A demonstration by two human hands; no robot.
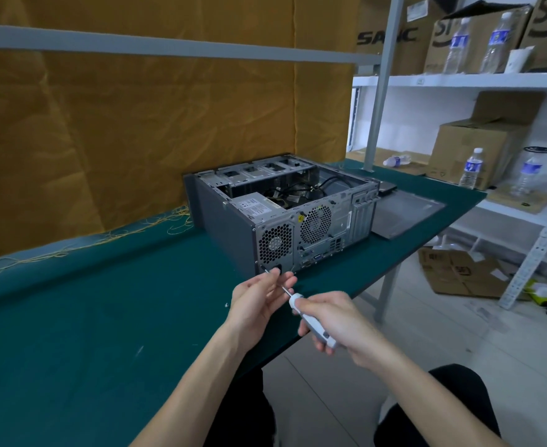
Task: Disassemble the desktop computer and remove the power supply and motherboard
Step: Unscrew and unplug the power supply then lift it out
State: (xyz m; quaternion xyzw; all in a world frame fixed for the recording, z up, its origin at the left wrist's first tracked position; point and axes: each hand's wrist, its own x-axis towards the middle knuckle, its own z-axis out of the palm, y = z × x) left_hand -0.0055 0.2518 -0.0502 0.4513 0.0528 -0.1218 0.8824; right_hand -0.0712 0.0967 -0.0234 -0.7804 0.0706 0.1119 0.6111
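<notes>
Room: a yellow-brown cloth [156,124] is hanging as a backdrop behind the bench, with loose threads trailing along its lower edge; white metal shelving [459,80] is standing to the right, its upper shelf running out of frame.
Work surface: a table with a dark green mat [88,317] is filling the lower left; its near edge is passing out of view under the arms.
Shelf load: cardboard boxes [478,146] and clear water bottles [472,169] are sitting on the shelves; the printing on the top boxes is being cut off by the frame.
Floor: an open cardboard carton [459,272] is lying beneath the shelving, its contents too small to make out.
Computer: the desktop case [281,211] is lying on its side near the far right part of the table, open face up, rear panel with two fan grilles facing the person.
Side panel: a flat grey cover [407,214] is lying on the mat just beside the case, to its right.
Power supply: the silver box [256,204] is sitting inside the case at the near left corner; black cables are covering what lies deeper, so the motherboard is hard to see.
Right hand: the right hand [339,321] is wrapping its fingers round the handle of a white screwdriver [310,317].
Left hand: the left hand [259,301] is pinching the thin shaft between its fingertips, near the case's lower rear corner; the tip is hidden behind the fingers, so contact with a screw cannot be told.
Legs: dark trousers [443,411] are showing at the bottom edge.
</notes>
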